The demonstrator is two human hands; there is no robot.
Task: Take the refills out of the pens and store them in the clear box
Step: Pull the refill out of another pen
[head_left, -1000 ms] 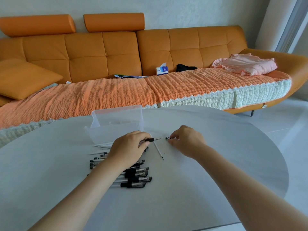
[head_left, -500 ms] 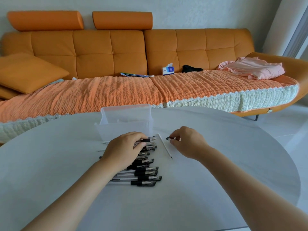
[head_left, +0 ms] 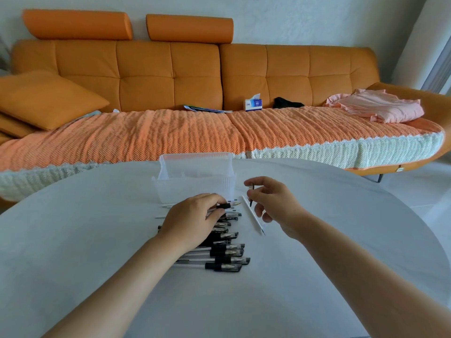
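Head view, and both hands are low over the table (head_left: 97, 264), right in front of the box (head_left: 195, 189). The left hand (head_left: 192, 222) lies across the top of the row of pens (head_left: 228, 259), fingers curled round one pen (head_left: 224, 206) by its black grip, nose pointing right; my read is it's pinned there so the barrel can't roll while it's taken apart. The right hand (head_left: 274, 203) is lifted just clear of the table; thumb and forefinger pinch a small dark tip (head_left: 250, 189), the other fingers loosely curled below; it looks like the nose piece off that pen, though it's too small to be sure.

One refill (head_left: 252, 215) lies loose on the table, touching neither hand, slanting from beside the box's right corner down under the right hand, dark point nearest us; parked within reach, I'd say, not yet stored. A few thin white rods poke out left of the left hand; more refills, probably.

The box sits just beyond the pens, lid (head_left: 195, 164) tipped up at the back, mouth open toward the hands, so a drop-in is short; what's inside I can't make out through the plastic.

The pens lie side by side, black caps to the right, plenty left; early to middling in the job, by my judgement.
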